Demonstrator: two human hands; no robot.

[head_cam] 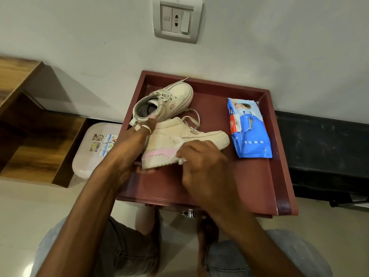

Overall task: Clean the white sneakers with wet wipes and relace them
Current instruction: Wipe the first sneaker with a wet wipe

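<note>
One sneaker (167, 139) heel-first in left grip (129, 148)

A single head-worn camera looks steeply down and forward, close above the left hand (129, 150) and right hand (203, 168), which sit mid-frame. Beyond the hands are the desk (229, 188) and the wall (79, 37). Nearer than the hands are the person's knees (279, 254) and the floor (30, 206).

Cream sneaker (185, 137) at left hand (130, 145), pink band along sole; second cream sneaker (171, 100) beyond it. White wipe (181, 160) under right hand (201, 168). Blue-white wipes pack (249, 129), red strip, right of right hand. Maroon table (249, 176) beneath.
</note>
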